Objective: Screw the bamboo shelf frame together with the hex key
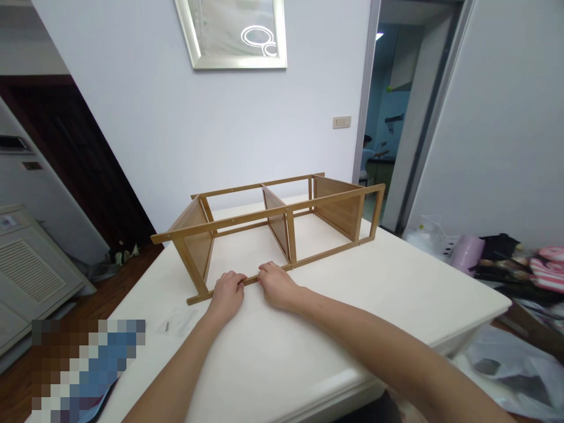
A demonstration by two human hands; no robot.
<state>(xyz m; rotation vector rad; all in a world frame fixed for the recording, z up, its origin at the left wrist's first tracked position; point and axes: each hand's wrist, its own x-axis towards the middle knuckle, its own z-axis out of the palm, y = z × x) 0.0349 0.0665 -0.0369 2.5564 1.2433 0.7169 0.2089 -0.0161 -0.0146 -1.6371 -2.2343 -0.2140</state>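
A wooden shelf rack [324, 253] lies on its side on the white table [374, 294], with three panels set between its long rails. My left hand [228, 295] is closed on the rail nearest me, close to the rack's left end. On the same rail, a short gap to the right, my right hand [277, 286] has its fingers curled round the wood. Whether anything small sits under the fingertips is hidden. A clear plastic bag [178, 322] with a small dark piece in it lies left of my left hand.
A pixelated blue patch [99, 370] covers something at the table's left corner. Plastic bags [515, 370] and piled household goods [497, 252] crowd the right side. Behind the table is a wall with a framed picture [240, 62]. A person [366, 157] is visible through the doorway.
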